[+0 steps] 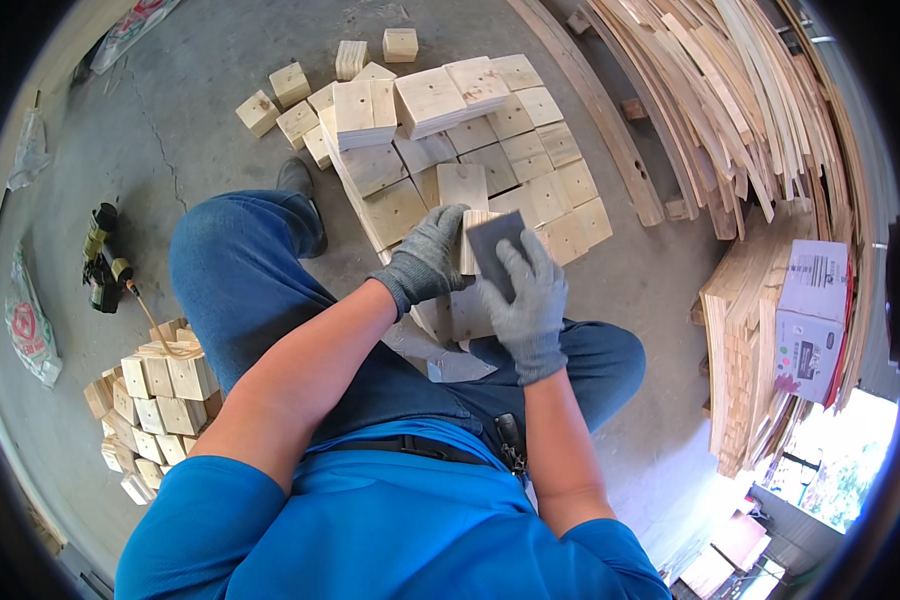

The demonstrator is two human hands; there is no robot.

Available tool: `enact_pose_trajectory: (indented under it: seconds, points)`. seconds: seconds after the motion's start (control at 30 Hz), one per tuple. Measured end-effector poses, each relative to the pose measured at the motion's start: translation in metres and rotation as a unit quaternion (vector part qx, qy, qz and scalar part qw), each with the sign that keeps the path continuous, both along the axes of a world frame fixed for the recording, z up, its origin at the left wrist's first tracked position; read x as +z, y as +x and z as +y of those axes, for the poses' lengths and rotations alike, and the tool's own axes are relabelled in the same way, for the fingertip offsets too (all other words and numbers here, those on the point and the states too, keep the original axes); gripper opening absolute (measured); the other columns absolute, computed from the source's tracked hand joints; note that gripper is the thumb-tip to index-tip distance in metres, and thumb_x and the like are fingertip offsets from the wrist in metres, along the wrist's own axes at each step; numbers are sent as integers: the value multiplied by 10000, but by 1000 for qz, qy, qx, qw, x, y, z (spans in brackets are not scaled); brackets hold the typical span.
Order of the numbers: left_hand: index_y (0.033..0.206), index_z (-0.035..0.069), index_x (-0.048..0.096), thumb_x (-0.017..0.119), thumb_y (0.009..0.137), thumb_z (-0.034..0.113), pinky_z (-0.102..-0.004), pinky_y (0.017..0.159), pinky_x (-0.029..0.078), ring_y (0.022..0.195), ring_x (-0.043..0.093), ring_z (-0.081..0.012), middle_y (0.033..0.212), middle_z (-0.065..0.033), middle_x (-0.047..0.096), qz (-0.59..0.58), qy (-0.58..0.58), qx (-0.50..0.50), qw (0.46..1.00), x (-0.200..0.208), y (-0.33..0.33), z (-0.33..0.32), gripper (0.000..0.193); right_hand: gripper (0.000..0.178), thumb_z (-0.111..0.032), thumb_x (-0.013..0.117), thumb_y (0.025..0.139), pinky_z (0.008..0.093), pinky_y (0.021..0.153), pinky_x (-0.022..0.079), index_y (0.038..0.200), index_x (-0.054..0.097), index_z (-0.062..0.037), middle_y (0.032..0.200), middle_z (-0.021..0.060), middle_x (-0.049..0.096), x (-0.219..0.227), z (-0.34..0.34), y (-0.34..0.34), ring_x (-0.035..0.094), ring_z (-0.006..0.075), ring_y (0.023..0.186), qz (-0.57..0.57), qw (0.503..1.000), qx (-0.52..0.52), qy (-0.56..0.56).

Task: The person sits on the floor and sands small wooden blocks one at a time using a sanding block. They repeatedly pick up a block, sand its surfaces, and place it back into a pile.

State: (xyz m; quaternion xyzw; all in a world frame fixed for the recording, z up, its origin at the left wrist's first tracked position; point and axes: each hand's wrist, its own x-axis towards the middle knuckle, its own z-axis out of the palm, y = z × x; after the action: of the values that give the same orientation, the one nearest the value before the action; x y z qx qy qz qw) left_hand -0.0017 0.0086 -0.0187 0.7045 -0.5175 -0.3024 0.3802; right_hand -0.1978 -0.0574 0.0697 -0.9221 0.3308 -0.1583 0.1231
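Grey concrete workshop floor point(200, 110) beneath us, rows of pale square wooden blocks point(470, 160) laid ahead, our left grey-gloved hand point(425, 262) with its grip closed on a small pale wooden block point(467, 245), our right grey-gloved hand point(526, 305) pressing a dark grey sanding pad point(495, 245) against it, above our knees.

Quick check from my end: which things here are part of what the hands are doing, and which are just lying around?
In hand:
left hand gripping a wooden block
right hand pressing a grey sanding sheet on it
laid-out blocks in front

Lying about:
nail gun on the floor
block pile at left
cardboard box
stacked slats
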Motion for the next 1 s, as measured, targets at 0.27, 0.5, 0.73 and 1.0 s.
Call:
enact_pose_trajectory:
  seconds: [0.27,0.5,0.73,1.0]
  points:
    - [1553,102,415,951,670,307,-466,1190,481,1386,541,-435,1466,-221,506,19,-14,3,1000,-10,-1,-3,1054,595,-240,893,816,495,1140,501,1365,733,-76,1486,258,625,-21,-87,36,607,435,1346,-109,987,-106,58]
    - [1529,113,431,941,656,301,-465,1186,486,1392,531,-424,1449,-212,514,18,-18,-2,1000,-10,0,-2,1028,608,-217,907,855,464,1182,481,1384,703,2,1496,277,618,-25,-62,-1,596,415,1394,-107,980,-133,102]
    - [1522,111,440,942,651,338,-460,1206,472,1391,531,-426,1456,-218,516,5,-14,-2,1000,-3,-1,-3,1031,601,-201,908,866,453,1182,483,1393,697,-2,1493,260,610,-29,-27,-18,590,401,1395,-132,976,-123,120]
    - [1531,93,440,970,638,351,-458,1216,464,1415,521,-421,1475,-215,516,8,16,-6,1000,0,0,-5,1069,598,-135,914,869,420,1157,508,1405,684,-3,1488,207,626,-48,-27,-32,625,330,1359,-203,940,-167,218]
